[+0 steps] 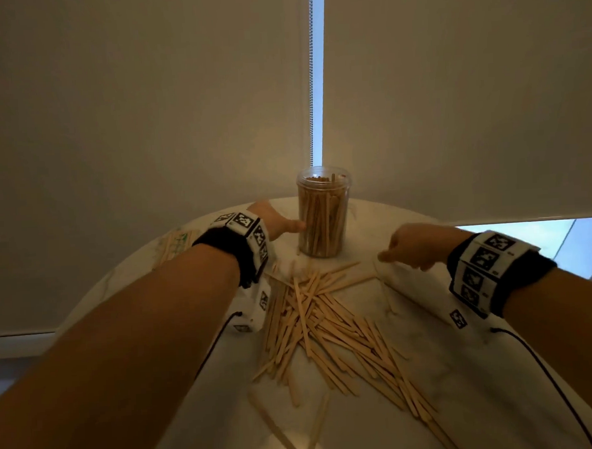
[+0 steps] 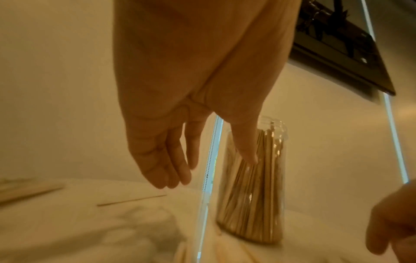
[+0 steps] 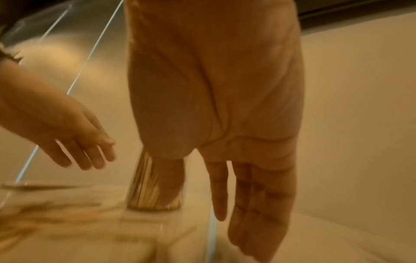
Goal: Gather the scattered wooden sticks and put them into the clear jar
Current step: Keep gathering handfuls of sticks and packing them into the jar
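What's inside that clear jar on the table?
The clear jar is packed with wooden sticks standing upright, nearly to its open rim. Whether anything lies beneath them at the bottom is hidden by the sticks themselves.

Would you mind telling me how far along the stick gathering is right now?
Partly done: the clear jar already stands packed with upright sticks. In hand: nothing; the left hand is open beside the jar, the right hand open and empty. Left: a large pile of scattered sticks on the table, plus a few strays.
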A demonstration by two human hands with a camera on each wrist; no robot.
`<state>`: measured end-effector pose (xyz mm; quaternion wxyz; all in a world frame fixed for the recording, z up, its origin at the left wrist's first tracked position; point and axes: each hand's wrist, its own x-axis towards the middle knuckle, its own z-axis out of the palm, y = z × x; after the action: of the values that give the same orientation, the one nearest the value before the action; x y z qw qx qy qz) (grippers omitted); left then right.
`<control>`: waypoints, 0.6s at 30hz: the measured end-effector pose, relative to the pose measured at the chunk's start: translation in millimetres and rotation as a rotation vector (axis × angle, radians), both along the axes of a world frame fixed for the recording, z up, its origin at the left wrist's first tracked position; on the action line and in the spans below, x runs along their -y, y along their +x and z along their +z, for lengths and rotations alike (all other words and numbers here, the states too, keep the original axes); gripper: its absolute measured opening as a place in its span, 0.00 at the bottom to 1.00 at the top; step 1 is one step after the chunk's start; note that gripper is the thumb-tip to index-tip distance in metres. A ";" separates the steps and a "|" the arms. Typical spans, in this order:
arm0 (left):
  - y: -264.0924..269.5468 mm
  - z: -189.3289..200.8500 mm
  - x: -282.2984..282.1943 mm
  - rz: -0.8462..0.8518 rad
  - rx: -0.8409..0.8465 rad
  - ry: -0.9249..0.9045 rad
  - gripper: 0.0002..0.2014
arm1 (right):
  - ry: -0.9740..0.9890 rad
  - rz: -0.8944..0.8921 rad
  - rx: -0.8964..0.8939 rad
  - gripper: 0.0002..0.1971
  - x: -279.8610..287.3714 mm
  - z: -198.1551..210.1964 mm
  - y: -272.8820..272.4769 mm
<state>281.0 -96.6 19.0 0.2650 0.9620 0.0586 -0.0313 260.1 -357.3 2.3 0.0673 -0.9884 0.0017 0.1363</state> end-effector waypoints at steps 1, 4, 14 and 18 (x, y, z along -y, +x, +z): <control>-11.5 -0.2 -5.1 -0.011 -0.030 0.051 0.39 | 0.010 0.005 -0.048 0.27 0.4 -5.3 -7.0; -51.0 -15.4 -10.5 -0.112 -0.117 0.265 0.42 | 0.051 0.062 -0.090 0.21 -8.9 -15.2 -31.2; -114.2 -50.4 1.9 -0.196 -0.166 0.381 0.32 | -0.044 0.179 -0.135 0.34 -50.6 -4.1 -132.7; -123.3 -37.8 -6.7 -0.130 -0.097 0.415 0.20 | -0.058 0.204 -0.075 0.27 -54.2 -11.8 -151.9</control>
<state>157.7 -89.9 -18.8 0.0558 0.9950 0.0141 -0.0817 108.2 -303.1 -9.6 0.0244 -0.9791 -0.0926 0.1794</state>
